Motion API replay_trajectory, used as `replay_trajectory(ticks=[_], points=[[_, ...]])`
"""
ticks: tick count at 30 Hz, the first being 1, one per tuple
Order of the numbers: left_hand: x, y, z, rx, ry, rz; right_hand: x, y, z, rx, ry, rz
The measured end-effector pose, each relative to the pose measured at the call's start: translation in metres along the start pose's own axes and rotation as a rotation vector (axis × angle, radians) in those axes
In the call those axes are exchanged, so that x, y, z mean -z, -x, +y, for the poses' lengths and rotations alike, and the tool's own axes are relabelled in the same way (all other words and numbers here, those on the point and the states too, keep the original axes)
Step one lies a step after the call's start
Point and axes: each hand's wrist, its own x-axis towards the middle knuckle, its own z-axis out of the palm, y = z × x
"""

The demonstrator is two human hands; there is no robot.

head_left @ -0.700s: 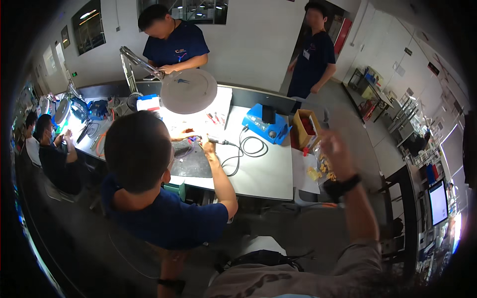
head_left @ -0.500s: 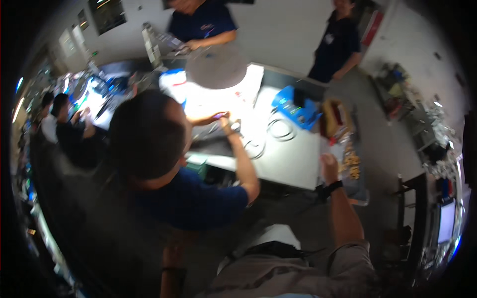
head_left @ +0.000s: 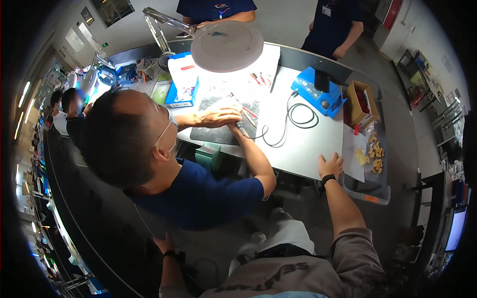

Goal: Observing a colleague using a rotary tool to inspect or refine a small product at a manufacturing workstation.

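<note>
The right hand (head_left: 330, 165) lies flat and open on the near edge of the white table (head_left: 303, 144), fingers spread, holding nothing. A black watch (head_left: 326, 179) sits on its wrist. Just to the right of the fingers lies a sheet of paper (head_left: 354, 154), and beyond it a clear bag of small yellow parts (head_left: 373, 155). Compared with the picture 0.7 s ago, the right hand was raised above the table near the yellow parts; it is now lower and planted on the table edge, closer to the wearer.

The left hand (head_left: 164, 244) is at the lower left, beside the back of a seated person in a blue shirt (head_left: 198, 198). It wears a black band on the wrist. Its fingers are partly hidden, so whether it grips anything cannot be told. It did not show in the earlier picture.

The seated person leans over a dark mat (head_left: 218, 133) with both hands at work under a round lamp (head_left: 226, 38). A black cable (head_left: 293, 116) loops across the table to a blue box (head_left: 318, 92). A brown cardboard box (head_left: 360, 102) stands at the right end of the table. The view has shifted nearer to the table, so the seated person now fills more of the frame.
</note>
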Motion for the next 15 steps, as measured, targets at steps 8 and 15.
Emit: replay_trajectory(ticks=[8, 15], points=[[-0.018, -0.034, 0.007, 0.160, -0.148, 0.055, -0.004, -0.004, -0.014, 0.104, 0.196, 0.123], [-0.015, -0.028, -0.003, 0.068, -0.109, 0.097, -0.003, -0.003, -0.019, 0.085, 0.191, 0.105]])
